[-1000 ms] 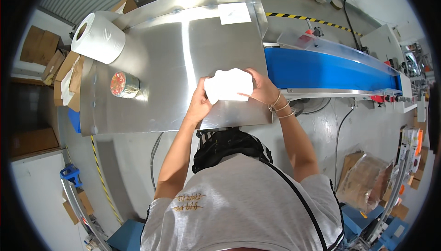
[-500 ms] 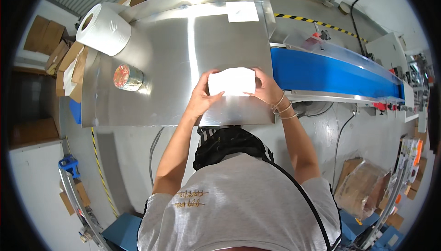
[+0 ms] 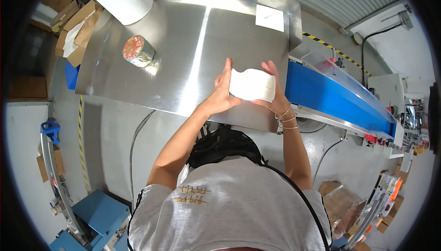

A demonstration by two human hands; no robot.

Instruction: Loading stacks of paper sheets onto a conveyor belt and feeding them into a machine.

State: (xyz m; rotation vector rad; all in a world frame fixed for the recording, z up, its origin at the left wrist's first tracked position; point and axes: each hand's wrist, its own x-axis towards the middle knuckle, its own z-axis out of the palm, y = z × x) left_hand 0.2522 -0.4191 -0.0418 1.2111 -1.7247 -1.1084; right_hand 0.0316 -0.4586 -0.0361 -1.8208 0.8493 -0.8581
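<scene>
Between my two hands, above the right front part of the steel table (image 3: pixel 179 63), is a white stack of soft folded sheets (image 3: pixel 251 86), its top edge wavy. My left hand (image 3: pixel 221 94) presses its left side, fingers pointing up and the thumb under the near corner. On the opposite side my right hand (image 3: pixel 278 102) grips the right end, with some fingers behind the stack and partly hidden. Off to the left on the table stands a short round foil-like roll (image 3: pixel 138 52) with a red patterned end.
A large white film roll (image 3: pixel 124 1) stands at the table's far left. A white sheet (image 3: pixel 270 18) lies near the raised back edge. To the right runs a blue conveyor belt (image 3: pixel 335 95) with a clear guard. Open cardboard boxes (image 3: pixel 80 33) sit beyond the left edge.
My view has turned and shifted, so the table appears slanted. The stack has tilted between my hands, and my left fingers have straightened upward along its side.
</scene>
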